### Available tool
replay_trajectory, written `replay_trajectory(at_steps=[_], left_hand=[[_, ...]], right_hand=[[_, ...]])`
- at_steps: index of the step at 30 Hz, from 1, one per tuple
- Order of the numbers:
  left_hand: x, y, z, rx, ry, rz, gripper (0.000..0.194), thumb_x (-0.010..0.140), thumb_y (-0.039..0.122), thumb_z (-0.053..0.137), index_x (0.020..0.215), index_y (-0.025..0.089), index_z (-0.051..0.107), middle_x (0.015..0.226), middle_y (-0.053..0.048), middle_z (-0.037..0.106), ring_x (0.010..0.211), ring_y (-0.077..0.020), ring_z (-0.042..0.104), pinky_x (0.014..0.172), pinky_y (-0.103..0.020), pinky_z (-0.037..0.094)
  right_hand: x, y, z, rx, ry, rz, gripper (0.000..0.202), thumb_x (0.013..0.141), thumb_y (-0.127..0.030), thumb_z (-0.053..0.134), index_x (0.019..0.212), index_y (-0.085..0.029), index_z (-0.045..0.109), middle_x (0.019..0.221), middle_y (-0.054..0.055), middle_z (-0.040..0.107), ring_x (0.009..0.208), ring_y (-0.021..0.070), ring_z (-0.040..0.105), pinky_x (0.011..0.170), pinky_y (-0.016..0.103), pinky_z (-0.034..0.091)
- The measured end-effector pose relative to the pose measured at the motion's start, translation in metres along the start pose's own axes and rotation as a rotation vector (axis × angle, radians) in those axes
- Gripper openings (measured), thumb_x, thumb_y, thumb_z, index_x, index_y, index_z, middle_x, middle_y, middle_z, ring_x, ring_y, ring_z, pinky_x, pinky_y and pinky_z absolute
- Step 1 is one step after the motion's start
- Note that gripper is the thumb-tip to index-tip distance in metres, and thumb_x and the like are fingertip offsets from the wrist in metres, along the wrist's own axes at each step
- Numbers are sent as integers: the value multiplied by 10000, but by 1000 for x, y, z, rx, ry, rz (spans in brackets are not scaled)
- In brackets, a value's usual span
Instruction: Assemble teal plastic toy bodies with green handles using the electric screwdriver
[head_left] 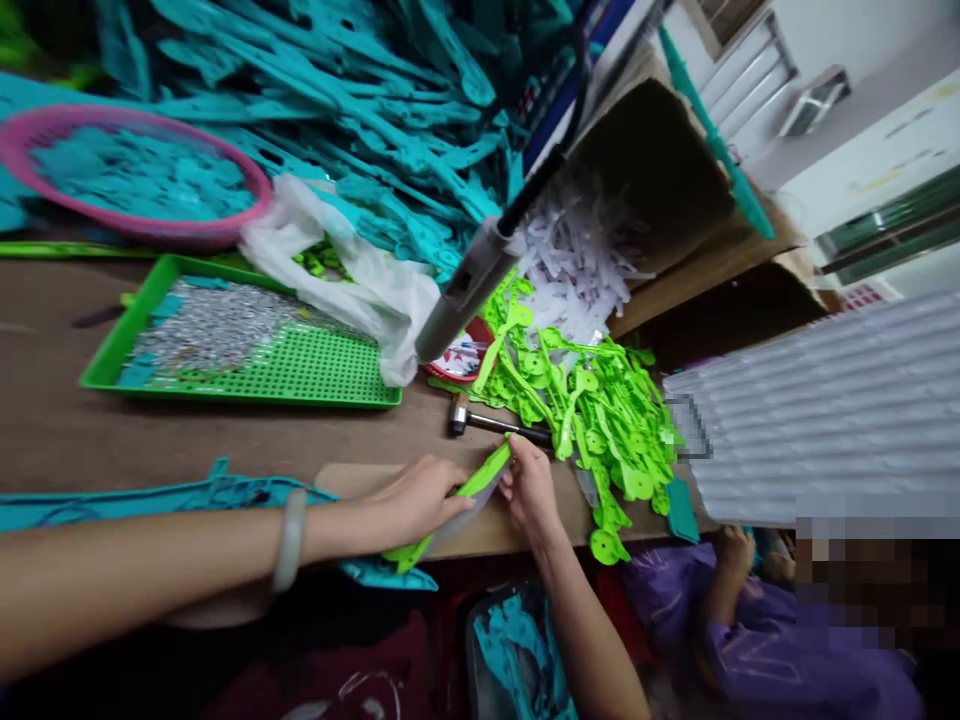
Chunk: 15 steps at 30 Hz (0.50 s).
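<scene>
A long lime-green plastic part (484,474) is held slantwise at the near edge of the table, with a translucent strip along its lower side. My left hand (420,497), with a pale bangle at the wrist, grips it around the middle. At its upper end, my right hand (531,482) pinches it between thumb and fingers. The part's lower end sticks out below my left palm. Just beyond my hands lies a small hammer (499,423) with a metal head and black grip. A brown board (465,538) is under my hands.
Lime-green parts (600,420) are heaped to the right, before white strips (577,260). A green tray (330,395) holds small metal pieces; a pink basket (259,200) holds teal ones. Teal parts (360,110) pile behind. A grey lamp-like tube (469,290) slants overhead. Someone in purple (787,650) sits right.
</scene>
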<state>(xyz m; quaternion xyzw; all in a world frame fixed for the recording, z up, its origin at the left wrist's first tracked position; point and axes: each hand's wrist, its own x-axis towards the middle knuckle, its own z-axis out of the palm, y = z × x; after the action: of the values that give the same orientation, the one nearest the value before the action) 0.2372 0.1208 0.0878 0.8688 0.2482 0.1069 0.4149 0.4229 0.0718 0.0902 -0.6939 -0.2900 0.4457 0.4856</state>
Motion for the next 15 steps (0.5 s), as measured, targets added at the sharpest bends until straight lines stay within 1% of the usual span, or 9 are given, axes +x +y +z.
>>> replay_trajectory(at_steps=[2, 4, 6, 8, 10, 11, 12, 14, 15], left_hand=[[-1, 3, -7, 68, 10, -18, 231, 948, 350, 555, 1050, 230, 724, 936, -40, 764, 844, -223, 710, 748, -290, 516], [-9, -1, -23, 157, 28, -21, 221, 942, 366, 579, 1016, 207, 713, 943, -55, 748, 863, -238, 698, 754, -313, 515], [-28, -16, -49, 260, 60, -38, 196, 944, 318, 577, 966, 166, 699, 970, -96, 722, 917, -277, 675, 788, -365, 508], [-53, -40, -77, 396, 119, -92, 183, 952, 195, 516, 968, 118, 681, 1021, -158, 687, 975, -322, 642, 819, -432, 490], [-76, -65, -99, 611, 200, -164, 206, 939, 112, 484, 1048, 88, 657, 1067, -194, 658, 1000, -341, 620, 816, -464, 482], [-84, -75, -105, 660, 206, -173, 204, 922, 73, 485, 1029, 85, 658, 1035, -188, 660, 977, -334, 623, 804, -458, 483], [-90, -83, -108, 701, 206, -166, 193, 913, 54, 493, 999, 95, 661, 1003, -169, 663, 952, -318, 628, 793, -443, 487], [-95, -90, -104, 716, 185, -111, 168, 906, 46, 520, 934, 128, 664, 943, -121, 671, 914, -287, 636, 778, -409, 491], [-96, -90, -100, 713, 179, -73, 157, 911, 59, 533, 928, 145, 663, 938, -100, 675, 916, -274, 638, 777, -393, 492]], right_hand=[[3, -9, -10, -103, -4, -18, 425, 765, -565, 713, 719, -157, 606, 466, -79, 396, 368, 68, 312, 330, 191, 231], [0, -22, -24, -182, 58, -101, 370, 755, -503, 751, 767, -152, 636, 530, -45, 483, 434, 94, 393, 387, 210, 296], [-8, -37, -35, -357, 180, -326, 303, 774, -433, 751, 877, -159, 677, 666, -6, 566, 560, 127, 481, 499, 240, 392], [-17, -50, -32, -617, 226, -614, 224, 825, -369, 712, 945, -181, 698, 759, 13, 588, 652, 149, 521, 615, 280, 449], [-17, -61, -10, -784, 196, -820, 197, 878, -341, 657, 1006, -196, 694, 810, 23, 582, 696, 160, 544, 661, 303, 474], [-13, -67, 8, -768, 184, -866, 241, 883, -342, 655, 1078, -201, 671, 872, 36, 586, 746, 169, 565, 680, 310, 489], [-4, -73, 28, -707, 192, -889, 328, 874, -355, 668, 1163, -204, 629, 958, 55, 583, 823, 183, 585, 703, 317, 506], [20, -85, 71, -535, 210, -911, 551, 818, -405, 722, 1289, -205, 518, 1155, 103, 546, 1018, 225, 584, 810, 361, 530], [33, -91, 91, -461, 161, -900, 592, 789, -424, 742, 1283, -207, 498, 1199, 112, 538, 1070, 238, 574, 862, 384, 526]])
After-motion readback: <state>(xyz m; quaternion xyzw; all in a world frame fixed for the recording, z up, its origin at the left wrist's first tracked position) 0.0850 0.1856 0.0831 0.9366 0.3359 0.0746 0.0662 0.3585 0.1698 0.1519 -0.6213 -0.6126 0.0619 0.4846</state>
